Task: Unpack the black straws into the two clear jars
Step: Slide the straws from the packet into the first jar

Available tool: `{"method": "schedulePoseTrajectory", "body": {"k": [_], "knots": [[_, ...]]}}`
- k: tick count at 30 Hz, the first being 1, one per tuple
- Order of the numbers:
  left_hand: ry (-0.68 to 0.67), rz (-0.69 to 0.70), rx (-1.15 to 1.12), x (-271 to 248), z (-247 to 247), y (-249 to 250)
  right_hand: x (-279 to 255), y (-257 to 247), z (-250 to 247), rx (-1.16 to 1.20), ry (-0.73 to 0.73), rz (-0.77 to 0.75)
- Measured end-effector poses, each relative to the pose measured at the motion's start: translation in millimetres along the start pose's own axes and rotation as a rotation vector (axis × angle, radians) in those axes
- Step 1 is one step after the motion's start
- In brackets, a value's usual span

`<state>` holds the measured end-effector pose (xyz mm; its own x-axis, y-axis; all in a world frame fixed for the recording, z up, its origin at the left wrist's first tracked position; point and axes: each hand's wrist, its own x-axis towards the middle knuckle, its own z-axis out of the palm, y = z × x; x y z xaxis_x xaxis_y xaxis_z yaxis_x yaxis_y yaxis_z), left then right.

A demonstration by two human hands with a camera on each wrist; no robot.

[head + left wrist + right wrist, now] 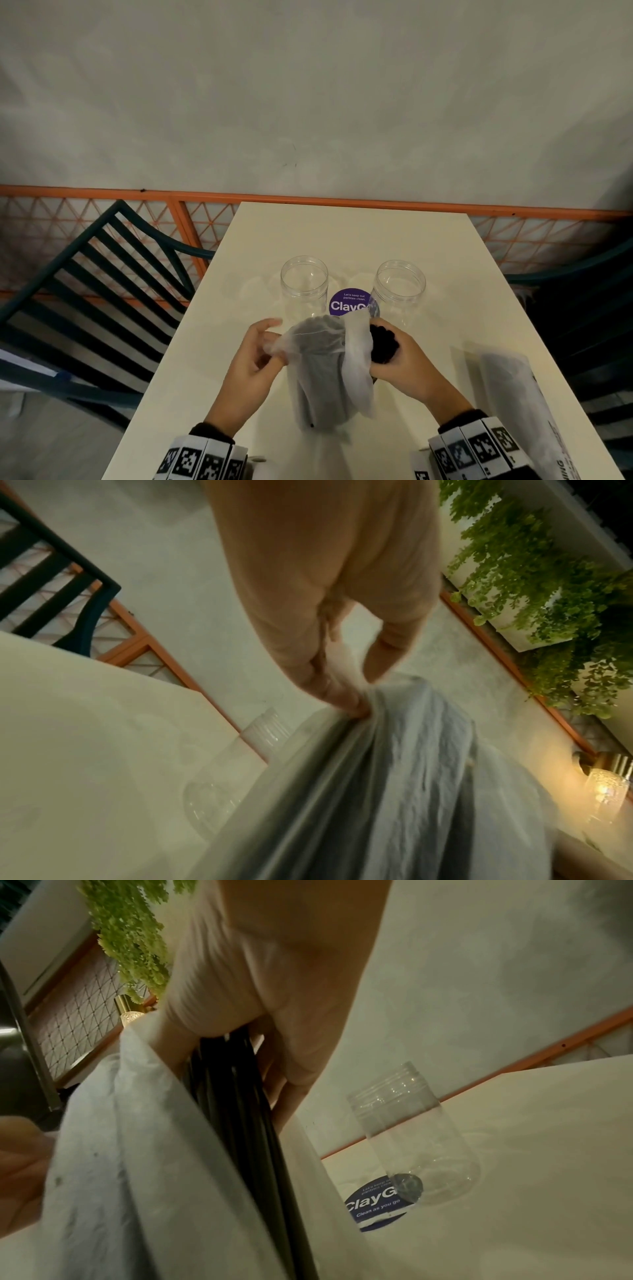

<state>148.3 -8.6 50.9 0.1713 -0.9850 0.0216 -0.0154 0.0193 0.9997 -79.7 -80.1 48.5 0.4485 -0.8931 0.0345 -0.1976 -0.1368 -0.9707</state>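
Note:
A translucent plastic bag [322,370] of black straws stands upright on the cream table [462,274] in front of me. My left hand [255,353] pinches the bag's top edge [363,710] on its left side. My right hand [399,356] grips a bundle of black straws [382,344] at the bag's right, outside its flap; the straws [236,1096] run down under the palm beside the bag [137,1150]. Two clear jars stand open and empty beyond: the left jar [304,291] and the right jar [399,291], which also shows as the jar [411,1129] in the right wrist view.
A round purple sticker [347,303] lies on the table between the jars. Another plastic-wrapped pack [513,394] lies at the table's right near edge. Dark green chairs [85,291] flank the table, an orange mesh rail [205,198] and a wall lie behind.

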Motion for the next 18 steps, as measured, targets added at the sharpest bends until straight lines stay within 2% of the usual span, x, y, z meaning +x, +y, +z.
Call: {"method": "schedulePoseTrajectory", "body": {"k": [2,3,6,8,10,13,18], "knots": [[-0.101,-0.044,0.049,1.5,-4.2,2.3,0.9,0.3,0.1,-0.003,-0.035,0.023],[-0.089,-0.039,0.087,2.9,-5.1,3.6,1.5,0.4,0.9,-0.003,-0.048,0.025],[0.074,0.016,0.215,7.4,-4.8,1.5,4.3,-1.2,7.0,0.023,-0.076,0.019],[0.096,0.054,0.216,7.0,0.5,-1.3,6.4,-1.0,12.4,0.065,-0.077,0.026],[0.067,0.064,0.174,6.6,7.9,-3.5,8.5,0.3,15.9,0.084,-0.023,0.034],[0.014,-0.005,0.072,7.9,14.8,-6.4,10.4,0.9,16.0,0.079,0.058,0.043],[-0.152,-0.046,-0.052,3.7,8.1,-3.8,8.5,-4.6,8.1,0.026,0.047,0.011]]}}
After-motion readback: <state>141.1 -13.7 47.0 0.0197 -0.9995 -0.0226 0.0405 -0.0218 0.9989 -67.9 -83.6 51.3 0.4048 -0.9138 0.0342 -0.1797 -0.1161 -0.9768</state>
